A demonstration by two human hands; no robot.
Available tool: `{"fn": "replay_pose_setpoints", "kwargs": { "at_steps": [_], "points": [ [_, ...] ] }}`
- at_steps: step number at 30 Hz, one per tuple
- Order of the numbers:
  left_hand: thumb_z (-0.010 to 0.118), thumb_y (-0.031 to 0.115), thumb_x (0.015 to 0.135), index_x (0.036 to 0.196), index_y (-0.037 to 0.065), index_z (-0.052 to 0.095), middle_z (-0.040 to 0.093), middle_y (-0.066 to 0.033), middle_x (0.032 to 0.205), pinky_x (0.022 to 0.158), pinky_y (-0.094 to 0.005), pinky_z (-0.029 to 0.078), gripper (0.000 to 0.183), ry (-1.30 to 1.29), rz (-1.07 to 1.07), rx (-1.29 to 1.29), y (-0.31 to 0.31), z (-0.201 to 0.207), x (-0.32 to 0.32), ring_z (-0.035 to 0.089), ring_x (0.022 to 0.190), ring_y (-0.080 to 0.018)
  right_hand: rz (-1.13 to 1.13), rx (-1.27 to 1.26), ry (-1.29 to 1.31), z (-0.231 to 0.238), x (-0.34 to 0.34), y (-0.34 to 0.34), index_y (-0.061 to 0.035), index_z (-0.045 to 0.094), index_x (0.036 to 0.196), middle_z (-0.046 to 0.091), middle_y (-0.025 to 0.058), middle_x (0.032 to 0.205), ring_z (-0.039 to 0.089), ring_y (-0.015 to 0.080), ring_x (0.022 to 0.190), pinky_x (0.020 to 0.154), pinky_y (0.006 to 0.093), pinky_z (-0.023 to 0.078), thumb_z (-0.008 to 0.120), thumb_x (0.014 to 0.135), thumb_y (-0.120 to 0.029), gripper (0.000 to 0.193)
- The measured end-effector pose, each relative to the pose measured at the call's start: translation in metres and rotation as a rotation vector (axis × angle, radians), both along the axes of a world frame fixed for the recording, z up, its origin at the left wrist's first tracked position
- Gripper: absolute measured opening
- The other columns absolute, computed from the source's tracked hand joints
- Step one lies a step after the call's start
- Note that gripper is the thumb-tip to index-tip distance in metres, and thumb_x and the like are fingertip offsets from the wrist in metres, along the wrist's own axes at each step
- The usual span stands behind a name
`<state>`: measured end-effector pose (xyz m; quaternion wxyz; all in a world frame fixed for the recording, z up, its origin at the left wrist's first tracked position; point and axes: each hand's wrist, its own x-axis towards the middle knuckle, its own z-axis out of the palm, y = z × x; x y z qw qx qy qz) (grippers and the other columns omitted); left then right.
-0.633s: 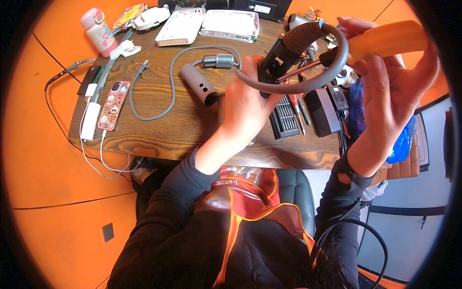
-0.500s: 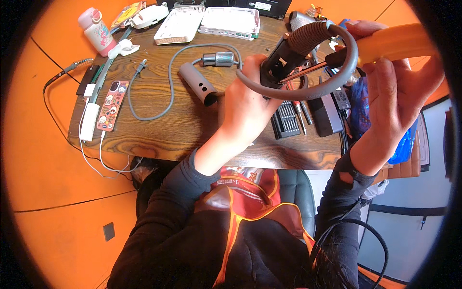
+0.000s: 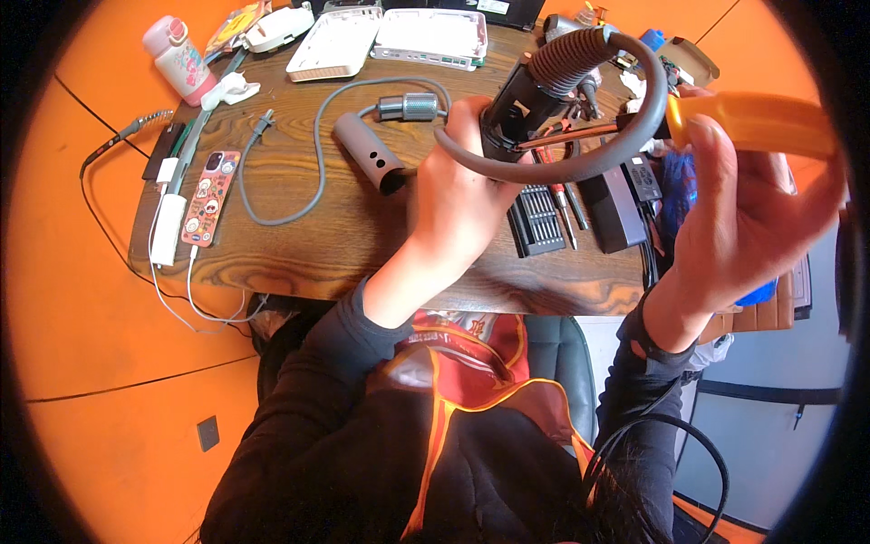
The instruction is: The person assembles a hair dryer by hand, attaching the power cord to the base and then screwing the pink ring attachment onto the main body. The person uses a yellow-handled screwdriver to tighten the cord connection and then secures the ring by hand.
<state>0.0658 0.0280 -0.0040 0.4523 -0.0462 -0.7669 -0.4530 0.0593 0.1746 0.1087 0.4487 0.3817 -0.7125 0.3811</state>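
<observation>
Screwdriver [image 3: 761,122], gripped by right hand [image 3: 739,204], is aimed 9 o'clock at black housing [image 3: 518,104], axis 1-to-7, clasped by left hand [image 3: 458,190].

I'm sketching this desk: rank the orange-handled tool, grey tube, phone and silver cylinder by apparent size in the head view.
1. Orange-handled tool, probably enlarged by nearness
2. Grey tube and phone, too alike to rank
3. Silver cylinder

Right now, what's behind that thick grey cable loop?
Part of the yellow-handled tool passes behind the grey cable loop; where they cross, it is covered and can't be seen.
</observation>
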Motion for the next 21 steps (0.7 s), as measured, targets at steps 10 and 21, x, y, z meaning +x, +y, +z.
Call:
{"fn": "replay_pose_setpoints", "kwargs": {
  "at_steps": [10,21],
  "points": [
    [0.072,0.01,0.07,0.107,0.002,0.044,0.06,-0.0145,0.085,0.065,-0.0356,0.048,0.047,0.041,-0.02,0.008,-0.002,0.0,-0.002,0.061,0.078,-0.0293,0.554,-0.119,-0.096,0.01,-0.017,0.009,-0.0179,0.017,0.135,0.052,0.0341,0.108,0.06,0.0391,0.097,0.076,0.0399,0.055,0.04,0.089,0.006,0.057],
    [0.075,0.014,0.069,0.107,0.004,0.043,0.062,-0.0174,0.082,0.059,-0.0391,0.05,0.051,0.076,0.02,-0.025,-0.003,-0.003,-0.005,0.063,0.074,-0.0356,0.55,-0.104,-0.154,-0.002,-0.024,0.013,-0.0224,0.017,0.139,0.052,0.0325,0.11,0.06,0.0378,0.097,0.073,0.0383,0.057,0.038,0.089,0.005,0.061]
  ]
}}
